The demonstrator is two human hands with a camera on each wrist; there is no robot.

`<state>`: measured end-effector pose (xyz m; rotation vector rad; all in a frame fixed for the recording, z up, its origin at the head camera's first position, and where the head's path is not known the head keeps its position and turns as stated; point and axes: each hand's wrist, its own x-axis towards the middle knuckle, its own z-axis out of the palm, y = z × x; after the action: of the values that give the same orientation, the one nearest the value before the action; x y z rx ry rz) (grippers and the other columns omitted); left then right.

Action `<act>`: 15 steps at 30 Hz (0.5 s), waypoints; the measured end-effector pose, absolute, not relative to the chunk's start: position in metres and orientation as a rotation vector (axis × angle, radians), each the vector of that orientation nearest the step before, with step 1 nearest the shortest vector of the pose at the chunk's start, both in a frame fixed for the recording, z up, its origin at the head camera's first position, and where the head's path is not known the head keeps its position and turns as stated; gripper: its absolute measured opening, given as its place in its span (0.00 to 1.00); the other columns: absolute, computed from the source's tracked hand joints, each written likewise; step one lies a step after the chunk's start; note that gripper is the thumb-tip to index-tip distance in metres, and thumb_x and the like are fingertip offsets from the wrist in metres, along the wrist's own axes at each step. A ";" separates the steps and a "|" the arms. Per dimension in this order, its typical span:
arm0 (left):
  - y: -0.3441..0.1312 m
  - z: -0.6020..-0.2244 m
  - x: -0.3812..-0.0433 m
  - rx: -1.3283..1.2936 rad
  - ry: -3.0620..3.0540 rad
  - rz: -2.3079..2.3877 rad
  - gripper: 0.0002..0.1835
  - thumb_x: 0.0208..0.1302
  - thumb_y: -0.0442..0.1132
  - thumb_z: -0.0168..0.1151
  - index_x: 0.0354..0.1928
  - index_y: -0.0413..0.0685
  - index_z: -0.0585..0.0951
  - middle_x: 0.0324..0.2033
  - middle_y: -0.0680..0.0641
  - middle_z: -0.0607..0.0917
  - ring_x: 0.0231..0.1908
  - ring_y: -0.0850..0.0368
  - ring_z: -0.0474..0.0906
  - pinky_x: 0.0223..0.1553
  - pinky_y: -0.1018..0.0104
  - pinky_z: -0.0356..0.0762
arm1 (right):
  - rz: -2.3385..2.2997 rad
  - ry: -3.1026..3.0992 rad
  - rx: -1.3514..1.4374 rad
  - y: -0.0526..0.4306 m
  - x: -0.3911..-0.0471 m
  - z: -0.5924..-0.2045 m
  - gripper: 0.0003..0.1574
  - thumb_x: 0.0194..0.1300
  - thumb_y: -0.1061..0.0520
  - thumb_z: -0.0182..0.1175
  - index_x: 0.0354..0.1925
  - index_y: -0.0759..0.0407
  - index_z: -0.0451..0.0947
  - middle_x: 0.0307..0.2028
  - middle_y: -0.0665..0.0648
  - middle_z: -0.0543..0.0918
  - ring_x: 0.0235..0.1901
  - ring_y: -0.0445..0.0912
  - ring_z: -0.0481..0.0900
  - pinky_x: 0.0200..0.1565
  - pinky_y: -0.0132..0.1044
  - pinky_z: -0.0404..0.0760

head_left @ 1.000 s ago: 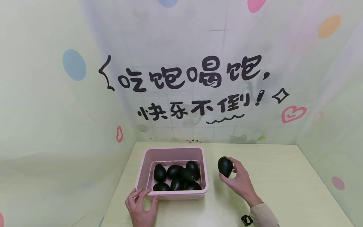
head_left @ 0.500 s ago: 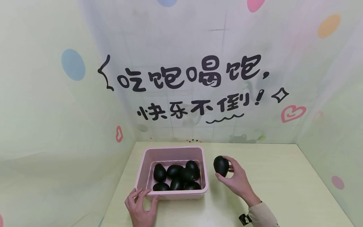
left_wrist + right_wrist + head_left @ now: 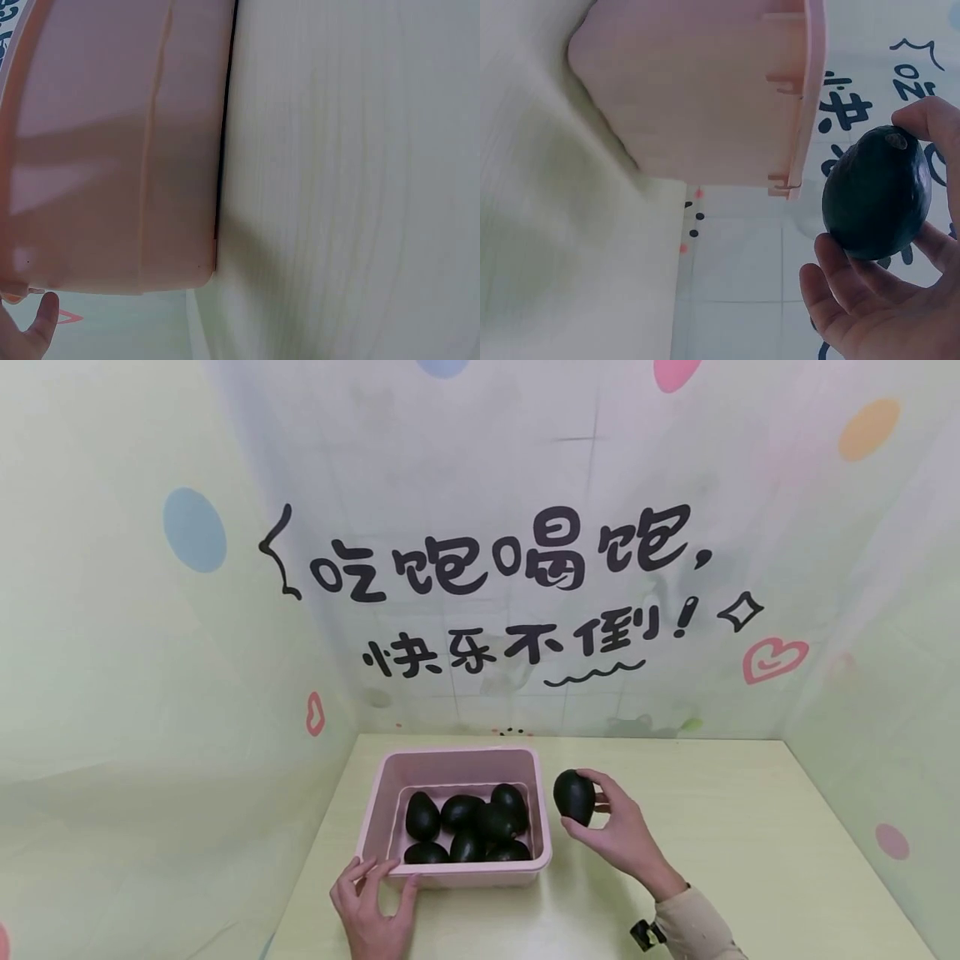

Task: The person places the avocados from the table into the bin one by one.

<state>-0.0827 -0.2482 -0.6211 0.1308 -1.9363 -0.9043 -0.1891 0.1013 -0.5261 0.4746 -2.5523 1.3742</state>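
My right hand [image 3: 626, 835] holds a dark green avocado [image 3: 574, 797] between thumb and fingers, in the air just right of a pink plastic bin [image 3: 465, 760]. The right wrist view shows this avocado [image 3: 874, 196] with its stem scar by one fingertip, beside the bin's rim. Several more dark avocados [image 3: 423, 817] lie inside the bin. My left hand [image 3: 373, 910] grips the bin's front left corner, fingertips over the rim and thumb against the front wall. In the left wrist view the bin's wall [image 3: 82, 165] fills the left side, with a fingertip below its rim.
The bin stands on a pale wood-grain table [image 3: 720, 835] that reaches back to a printed curtain [image 3: 480, 485] with black lettering. Curtains also hang along both sides of the table. A small black device [image 3: 647, 935] sits at my right sleeve [image 3: 697, 927].
My right hand has moved left and slightly away from me with the avocado, closer to the bin's right rim. My left hand and the bin have stayed in place.
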 end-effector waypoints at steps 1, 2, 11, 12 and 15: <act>-0.248 -0.621 -0.082 0.137 -1.946 -0.904 0.19 0.44 0.35 0.84 0.42 0.46 0.89 0.50 0.32 0.77 0.68 0.59 0.61 0.64 0.78 0.60 | 1.383 -2.551 0.482 0.101 -0.189 -0.525 0.46 0.56 0.56 0.81 0.70 0.52 0.74 0.63 0.58 0.84 0.49 0.53 0.89 0.51 0.45 0.89; -0.248 -0.620 -0.082 0.142 -1.951 -0.901 0.20 0.43 0.34 0.84 0.42 0.46 0.89 0.50 0.33 0.78 0.68 0.58 0.62 0.64 0.78 0.60 | 1.385 -2.550 0.492 0.100 -0.189 -0.523 0.46 0.56 0.56 0.81 0.70 0.52 0.74 0.62 0.58 0.84 0.49 0.53 0.89 0.50 0.45 0.89; -0.248 -0.620 -0.081 0.154 -1.978 -0.901 0.19 0.45 0.35 0.83 0.42 0.45 0.89 0.50 0.32 0.77 0.67 0.55 0.62 0.64 0.78 0.59 | 1.669 -2.571 0.517 0.093 -0.185 -0.516 0.43 0.61 0.55 0.78 0.71 0.49 0.72 0.64 0.63 0.82 0.46 0.48 0.87 0.48 0.39 0.87; -0.248 -0.620 -0.081 0.155 -1.980 -0.903 0.19 0.45 0.36 0.83 0.43 0.45 0.89 0.50 0.32 0.76 0.67 0.54 0.62 0.64 0.78 0.59 | 1.721 -2.568 0.522 0.093 -0.185 -0.515 0.43 0.62 0.54 0.78 0.71 0.50 0.72 0.64 0.64 0.81 0.46 0.48 0.86 0.48 0.39 0.86; -0.248 -0.620 -0.081 0.154 -1.986 -0.904 0.19 0.46 0.36 0.83 0.43 0.45 0.89 0.50 0.32 0.76 0.67 0.52 0.63 0.65 0.78 0.58 | 1.812 -2.547 0.549 0.090 -0.185 -0.512 0.42 0.63 0.55 0.77 0.71 0.51 0.72 0.65 0.66 0.80 0.45 0.47 0.86 0.50 0.38 0.86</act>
<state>-0.0809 -0.2481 -0.6198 0.1537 -1.9858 -0.9036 -0.1847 0.0904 -0.5123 0.5490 -2.5474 1.8120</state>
